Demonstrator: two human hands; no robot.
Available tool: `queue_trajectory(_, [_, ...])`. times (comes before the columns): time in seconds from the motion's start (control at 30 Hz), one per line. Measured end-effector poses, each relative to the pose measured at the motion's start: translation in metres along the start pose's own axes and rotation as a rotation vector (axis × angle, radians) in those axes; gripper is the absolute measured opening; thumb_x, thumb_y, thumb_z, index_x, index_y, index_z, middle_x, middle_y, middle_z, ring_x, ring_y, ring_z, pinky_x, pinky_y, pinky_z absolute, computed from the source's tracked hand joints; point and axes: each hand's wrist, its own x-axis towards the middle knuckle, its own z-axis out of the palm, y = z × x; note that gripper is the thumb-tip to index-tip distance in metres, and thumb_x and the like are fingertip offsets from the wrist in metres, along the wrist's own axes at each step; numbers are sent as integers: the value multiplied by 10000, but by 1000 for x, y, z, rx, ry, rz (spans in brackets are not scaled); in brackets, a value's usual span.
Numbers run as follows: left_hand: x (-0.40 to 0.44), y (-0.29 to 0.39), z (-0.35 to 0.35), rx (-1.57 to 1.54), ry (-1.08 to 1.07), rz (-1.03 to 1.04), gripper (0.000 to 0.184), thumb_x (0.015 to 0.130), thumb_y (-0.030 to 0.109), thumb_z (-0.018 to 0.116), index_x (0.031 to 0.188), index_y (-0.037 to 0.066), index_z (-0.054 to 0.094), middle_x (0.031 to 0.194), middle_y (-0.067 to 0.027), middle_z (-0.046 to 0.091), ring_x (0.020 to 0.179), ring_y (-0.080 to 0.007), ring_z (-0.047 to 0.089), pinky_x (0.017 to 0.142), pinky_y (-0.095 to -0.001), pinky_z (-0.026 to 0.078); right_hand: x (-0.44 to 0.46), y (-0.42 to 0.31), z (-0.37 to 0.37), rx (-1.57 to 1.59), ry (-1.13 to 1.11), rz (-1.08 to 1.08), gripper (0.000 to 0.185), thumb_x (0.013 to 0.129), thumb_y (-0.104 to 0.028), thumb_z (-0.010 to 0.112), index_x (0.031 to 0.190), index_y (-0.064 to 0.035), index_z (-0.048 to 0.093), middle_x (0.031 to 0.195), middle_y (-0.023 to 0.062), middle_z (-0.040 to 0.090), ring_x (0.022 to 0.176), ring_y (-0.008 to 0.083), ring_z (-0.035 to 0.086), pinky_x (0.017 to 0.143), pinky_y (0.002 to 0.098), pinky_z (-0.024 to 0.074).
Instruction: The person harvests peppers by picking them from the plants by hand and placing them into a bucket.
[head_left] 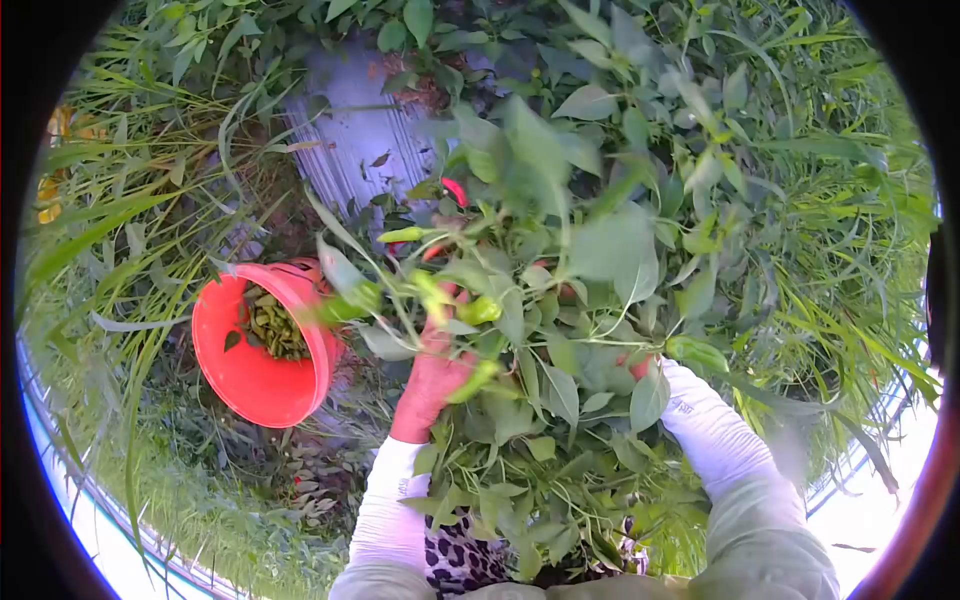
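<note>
L hand (437, 372) sits amid broad lvs (560, 395), glossy peppers (480, 310).

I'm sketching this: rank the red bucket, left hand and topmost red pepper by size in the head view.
1. Red bucket
2. Left hand, partly hidden
3. Topmost red pepper

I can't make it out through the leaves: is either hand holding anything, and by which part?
It cannot be told: pepper plant leaves partly hide the left hand and mostly cover the right hand.
</note>
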Motion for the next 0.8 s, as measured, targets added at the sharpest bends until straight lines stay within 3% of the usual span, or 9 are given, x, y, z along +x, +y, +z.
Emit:
queue_trajectory(0.03, [5, 12, -1, 442, -64, 194, 688, 719, 22, 606, 1353, 92, 348, 1278, -120, 437, 1158, -235, 474, 867, -303, 429, 21, -3, 0, -5, 8, 8, 291, 842, -234, 575, 1077, -62, 582, 1026, 106, 614, 998, 228, 566, 872, 373, 437])
queue_trajectory(0.1, [12, 40, 12, 92, -108, 114, 667, 665, 26, 638, 1297, 110, 442, 1374, -140, 336, 1292, -277, 327, 961, -365, 366, 32, -3, 9, -25, 26, 17, 291, 843, -235, 573, 1077, -62, 582, 1026, 111, 613, 1002, 232, 566, 873, 376, 437])
queue_trajectory(0.2, [19, 73, 17, 546, -395, 288, 687, 541, 28, 710, 1195, 107, 516, 1378, -113, 318, 1351, -316, 163, 1008, -508, 241, 13, -3, 5, -46, 40, 17, 292, 843, -238, 570, 1076, -62, 582, 1026, 117, 613, 1007, 239, 566, 875, 381, 436])
queue_trajectory(0.43, [1, 57, 50, 818, -503, 234, 764, 541, 78, 729, 1251, 157, 458, 1342, -72, 359, 1323, -326, 212, 918, -544, 297, -48, -5, 40, -93, 77, 64, 292, 845, -243, 563, 1075, -63, 583, 1025, 130, 612, 1018, 253, 567, 878, 390, 435])
queue_trajectory(0.5, [-13, 52, 57, 830, -498, 199, 701, 599, 57, 670, 1257, 158, 452, 1322, -81, 373, 1315, -334, 220, 889, -561, 304, -74, -69, 51, -1171, -323, 476, 229, 819, -187, 551, 998, -48, 584, 946, 128, 615, 905, 321, 593, 806, 437, 461])
queue_trajectory(0.53, [-16, 49, 62, 924, -482, 178, 678, 606, 44, 653, 1249, 142, 459, 1332, -106, 356, 1318, -346, 209, 914, -583, 277, -83, -95, 51, -1173, -326, 482, 229, 819, -187, 551, 998, -48, 584, 946, 128, 615, 905, 321, 593, 806, 437, 461])
queue_trajectory(0.6, [-24, 44, 70, 991, -463, 125, 636, 633, 19, 593, 1245, 137, 465, 1362, -126, 306, 1331, -367, 159, 945, -642, 214, -106, -141, 52, -1186, -210, -32, 203, 773, -101, 547, 958, -30, 585, 773, 129, 606, 720, 328, 588, 674, 397, 500])
queue_trajectory(0.67, [-26, 49, 77, 989, -454, 95, 583, 676, 12, 553, 1240, 130, 465, 1358, -126, 319, 1330, -376, 159, 940, -656, 212, -106, -183, 48, -905, -237, -102, 157, 767, -62, 564, 920, -51, 594, 733, 110, 603, 700, 293, 598, 631, 369, 494])
queue_trajectory(0.8, [-26, 52, 90, 980, -429, 37, 513, 735, 11, 500, 1235, 123, 464, 1377, -125, 304, 1336, -389, 135, 942, -678, 197, -37, -206, 50, -663, 121, -346, 93, 776, -35, 567, 864, -21, 593, 731, 78, 589, 655, 197, 580, 610, 312, 460])
